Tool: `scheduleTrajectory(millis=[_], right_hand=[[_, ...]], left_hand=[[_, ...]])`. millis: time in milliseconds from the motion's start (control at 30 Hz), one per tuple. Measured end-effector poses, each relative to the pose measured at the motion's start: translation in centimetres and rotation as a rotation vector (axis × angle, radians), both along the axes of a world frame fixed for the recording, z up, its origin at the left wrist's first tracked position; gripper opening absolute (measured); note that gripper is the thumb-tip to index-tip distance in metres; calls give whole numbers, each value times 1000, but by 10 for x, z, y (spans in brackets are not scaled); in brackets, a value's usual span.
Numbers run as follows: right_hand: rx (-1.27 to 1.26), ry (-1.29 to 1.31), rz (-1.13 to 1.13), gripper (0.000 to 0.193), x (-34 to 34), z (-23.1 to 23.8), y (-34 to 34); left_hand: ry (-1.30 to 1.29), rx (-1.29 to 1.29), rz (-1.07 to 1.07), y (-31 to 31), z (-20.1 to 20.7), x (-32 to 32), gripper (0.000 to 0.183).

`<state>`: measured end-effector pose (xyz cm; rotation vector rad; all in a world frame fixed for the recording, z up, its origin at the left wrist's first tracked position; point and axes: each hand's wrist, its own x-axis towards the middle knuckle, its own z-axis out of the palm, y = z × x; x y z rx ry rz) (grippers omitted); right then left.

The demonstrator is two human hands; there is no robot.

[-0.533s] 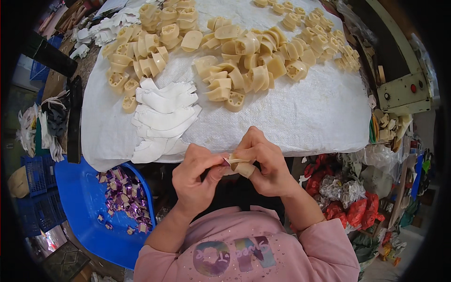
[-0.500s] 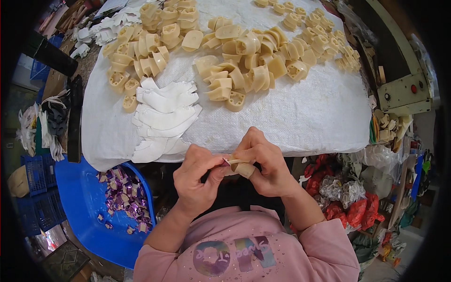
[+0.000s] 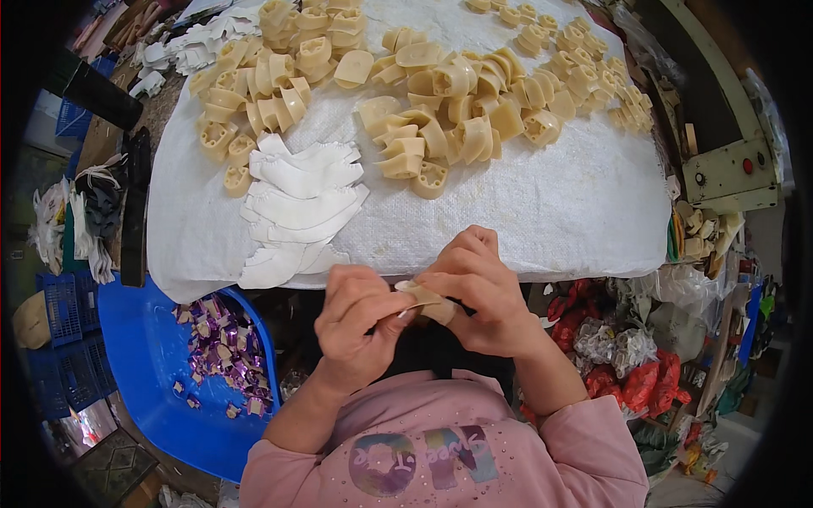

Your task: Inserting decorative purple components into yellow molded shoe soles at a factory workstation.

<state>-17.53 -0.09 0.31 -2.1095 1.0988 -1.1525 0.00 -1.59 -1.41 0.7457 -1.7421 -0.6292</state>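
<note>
Close to my body, just off the table's near edge, both hands meet at a beige moulded piece (image 3: pixel 415 293) that looks like a shoe heel. My left hand (image 3: pixel 356 317) pinches its left side between thumb and fingers. My right hand (image 3: pixel 487 292) is closed round its right side, fingers bent over the top. Fingers hide part of the piece. Beyond my left hand, white curved cut pieces (image 3: pixel 303 199) with notched ends overlap in a fanned stack. Farther back lies a wide heap of beige moulded heels (image 3: pixel 457 110), some showing hollow undersides.
A white woven sheet (image 3: pixel 550 212) covers the table. At lower left, a blue basin (image 3: pixel 152 398) contains many shiny purple-and-beige pieces (image 3: pixel 224 356). Red and clear plastic bags (image 3: pixel 652 381) crowd the right side. A green metal machine frame (image 3: pixel 732 173) stands at far right.
The beige piece has turned between my hands, showing more of its pale end. A purple bit seen earlier at my left fingertips no longer shows. My left hand has lowered slightly.
</note>
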Motion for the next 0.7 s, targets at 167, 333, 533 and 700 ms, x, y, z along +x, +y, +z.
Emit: scheduleTrajectory(millis=[167,333,533,700], right_hand=[[-65,81,-69,31,11,20,1],[307,-407,-138,20,6,-25,24],[882,-1131,-186,21,26,-19,32],[805,-1131,-138,23,17,-20,41]], left_hand=[[-69,-43,105,-9,-3,16,26],[101,-14,76,-7,0,17,30],[150,95,-193,7,4,10,22],[-70,-87,-174,4,4,8,22]])
